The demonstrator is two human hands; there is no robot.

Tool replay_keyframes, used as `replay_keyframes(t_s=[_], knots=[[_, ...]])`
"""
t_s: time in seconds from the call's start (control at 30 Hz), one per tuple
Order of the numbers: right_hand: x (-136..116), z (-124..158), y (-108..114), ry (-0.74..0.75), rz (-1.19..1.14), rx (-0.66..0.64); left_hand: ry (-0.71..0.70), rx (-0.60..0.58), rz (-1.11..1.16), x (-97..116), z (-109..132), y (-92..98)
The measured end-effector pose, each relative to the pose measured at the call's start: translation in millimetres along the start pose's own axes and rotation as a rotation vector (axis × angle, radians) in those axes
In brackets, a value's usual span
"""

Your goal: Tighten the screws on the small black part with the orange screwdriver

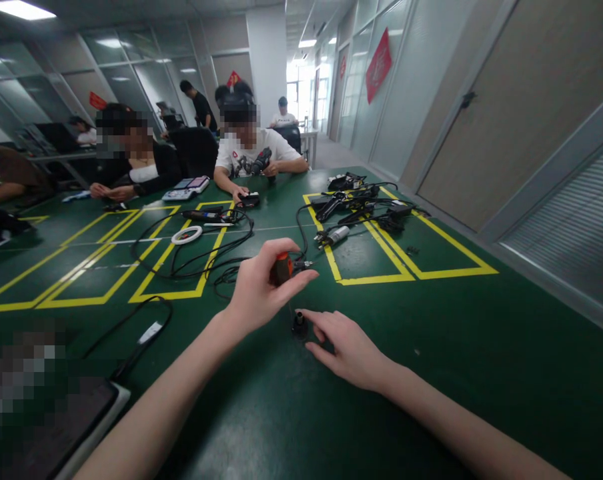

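My left hand (261, 283) is raised over the table, its fingers curled round a stubby orange-and-black tool (283, 268). A short metal tip projects from the tool toward the right; the hand hides part of its body. Below it, a small black part with a round base and an upright hollow stem (299, 323) stands on the green tabletop. My right hand (346, 347) lies just right of that part, with thumb and fingers apart. Its index fingertip reaches the top of the stem; whether it touches, I cannot tell.
Yellow tape (376, 280) outlines boxes on the table (481, 347). Black cables and tools (351, 207) lie at the back right. A white ring (186, 235) and a corded tool (209, 215) lie left. A tablet-like device (91, 413) sits near left. A person (261, 150) works opposite.
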State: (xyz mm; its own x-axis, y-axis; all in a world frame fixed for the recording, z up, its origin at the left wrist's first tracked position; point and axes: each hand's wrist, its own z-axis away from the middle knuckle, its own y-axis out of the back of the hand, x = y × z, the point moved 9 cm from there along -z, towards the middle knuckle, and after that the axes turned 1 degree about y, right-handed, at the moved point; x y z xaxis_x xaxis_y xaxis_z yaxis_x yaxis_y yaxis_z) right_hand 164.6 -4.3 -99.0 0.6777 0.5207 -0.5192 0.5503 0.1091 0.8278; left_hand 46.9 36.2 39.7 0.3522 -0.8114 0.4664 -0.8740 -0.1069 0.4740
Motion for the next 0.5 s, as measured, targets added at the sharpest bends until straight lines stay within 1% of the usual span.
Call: replay_keyframes(t_s=[0.1, 0.2, 0.33, 0.4, 0.5], knots=[[2, -3, -1, -0.025, -0.018, -0.012, 0.046, -0.080, -0.005, 1, 8, -7.7], [5, -4, -2, -0.049, -0.026, -0.012, 0.092, -0.193, 0.038, 6, 14, -16.9], [5, -4, -2, -0.037, -0.024, 0.000, 0.119, -0.321, 0.090, 12, 20, -25.2], [4, -3, -1, -0.022, -0.032, -0.004, 0.140, -0.330, 0.083, 11, 22, -24.6], [0, -1, 0, -0.010, -0.050, -0.017, 0.160, -0.268, 0.046, 7, 29, -17.8]])
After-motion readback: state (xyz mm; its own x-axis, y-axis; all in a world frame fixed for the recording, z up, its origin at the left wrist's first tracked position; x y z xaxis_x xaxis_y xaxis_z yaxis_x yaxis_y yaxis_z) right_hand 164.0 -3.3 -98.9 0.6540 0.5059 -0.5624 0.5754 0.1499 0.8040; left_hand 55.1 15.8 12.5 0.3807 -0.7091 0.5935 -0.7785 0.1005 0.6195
